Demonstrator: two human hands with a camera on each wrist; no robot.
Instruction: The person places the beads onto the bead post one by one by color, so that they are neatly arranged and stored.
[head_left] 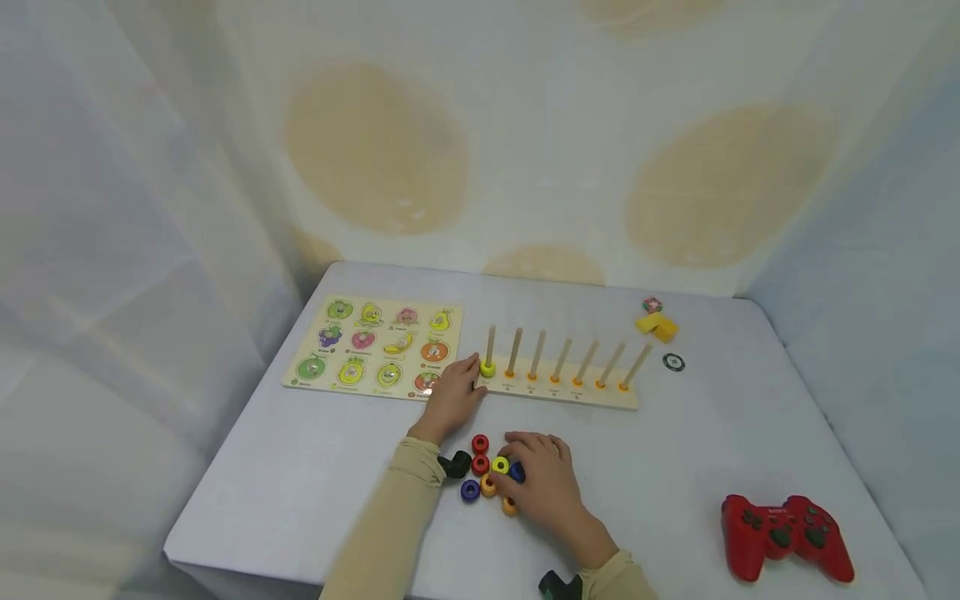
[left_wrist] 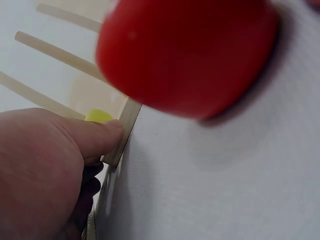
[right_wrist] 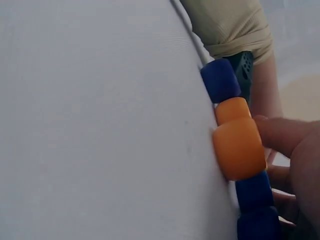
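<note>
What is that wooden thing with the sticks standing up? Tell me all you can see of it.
The peg board is a long pale wooden base with seven upright dowels in a row, small orange collars at their feet. It lies flat beside the fruit puzzle. A yellow ring sits on its leftmost peg, where the left hand touches it.

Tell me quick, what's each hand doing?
Left hand: fingers at the yellow ring on the first peg; a grip cannot be told.
Right hand: over the loose rings, fingers on an orange ring.
</note>
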